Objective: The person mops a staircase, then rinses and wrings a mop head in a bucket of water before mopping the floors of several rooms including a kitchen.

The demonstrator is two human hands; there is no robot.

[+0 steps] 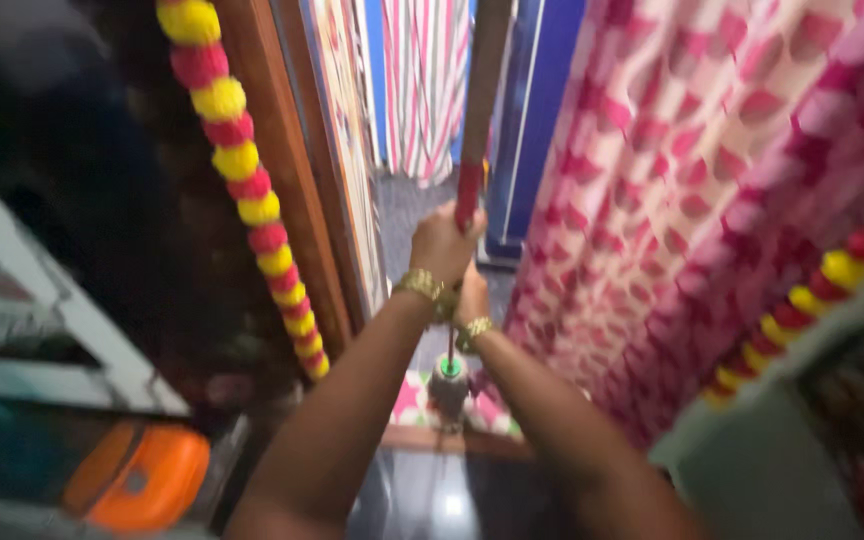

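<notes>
A long stick-like handle [482, 90], brown above and red lower down, stands upright in the doorway. My left hand [442, 245] is shut around its red part, with a gold bangle on the wrist. My right hand [472, 300] grips the same handle just below, also wearing a bangle. At the handle's lower end sits a dark mop or brush head with a green collar [449, 385], resting on a patterned floor mat [412, 395]. The picture is blurred.
A red-and-yellow flower garland [242, 170] hangs down the wooden door frame [292, 170] at left; another garland [822, 280] runs at right. A pink patterned curtain [712, 190] fills the right. An orange object [137, 475] lies at lower left. A striped curtain [427, 80] hangs beyond.
</notes>
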